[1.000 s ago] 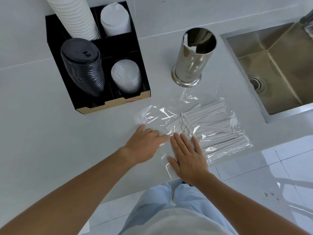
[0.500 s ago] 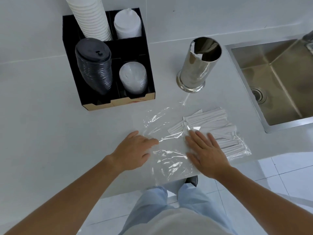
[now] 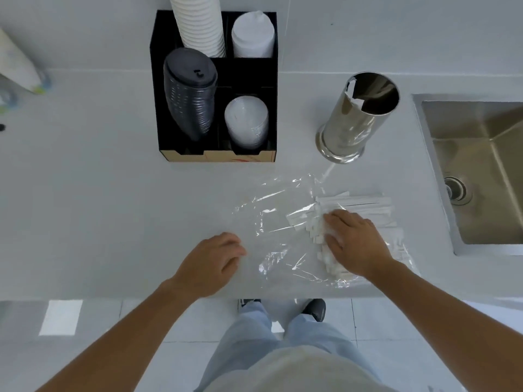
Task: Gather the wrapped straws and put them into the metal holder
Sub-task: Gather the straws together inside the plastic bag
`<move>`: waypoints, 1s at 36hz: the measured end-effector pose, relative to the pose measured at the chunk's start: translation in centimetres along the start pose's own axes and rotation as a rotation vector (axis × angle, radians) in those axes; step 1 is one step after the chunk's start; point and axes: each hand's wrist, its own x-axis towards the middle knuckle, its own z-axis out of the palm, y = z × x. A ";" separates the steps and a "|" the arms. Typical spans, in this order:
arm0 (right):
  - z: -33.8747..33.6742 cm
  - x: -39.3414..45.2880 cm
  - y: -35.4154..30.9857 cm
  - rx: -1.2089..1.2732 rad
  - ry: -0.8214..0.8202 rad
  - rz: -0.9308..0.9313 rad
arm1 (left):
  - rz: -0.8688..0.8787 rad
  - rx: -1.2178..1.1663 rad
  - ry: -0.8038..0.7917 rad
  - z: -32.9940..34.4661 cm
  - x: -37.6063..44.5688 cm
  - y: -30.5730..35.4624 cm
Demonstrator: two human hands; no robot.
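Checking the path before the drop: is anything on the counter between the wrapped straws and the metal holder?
Nothing solid. Only the clear plastic bag lies around the wrapped straws under the right hand; bare counter separates them from the metal holder.

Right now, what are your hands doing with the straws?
Right hand flat on wrapped straws. Left hand at plastic bag. Metal holder unblocked.

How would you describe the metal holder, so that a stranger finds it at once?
Start at the steel sink on the right. Just left of it, on the white counter, stands the metal holder. It is the only shiny upright cylinder; the black organizer further left holds cups and lids.
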 end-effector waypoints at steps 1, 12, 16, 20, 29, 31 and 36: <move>-0.3 0.4 0.4 0.013 0.003 -0.014 | -0.048 -0.037 0.030 0.4 -0.4 0.3; -3.0 7.1 4.5 0.048 -0.076 0.064 | -0.665 -0.513 0.121 4.1 -4.5 6.0; -3.3 8.8 5.5 0.056 -0.155 0.087 | -0.768 -0.764 -0.053 5.8 -4.7 8.4; -3.1 9.4 6.0 0.047 -0.137 0.050 | -0.885 -0.946 -0.183 7.5 -3.8 10.8; -3.1 11.1 6.1 -0.020 -0.102 -0.037 | -1.192 -1.439 -0.081 9.7 -1.0 14.5; -3.4 11.7 6.1 -0.051 -0.112 -0.071 | -1.248 -1.486 -0.042 9.9 -0.6 15.1; -4.1 12.5 5.7 -0.106 -0.186 -0.106 | -1.320 -1.476 0.090 10.4 -0.3 15.7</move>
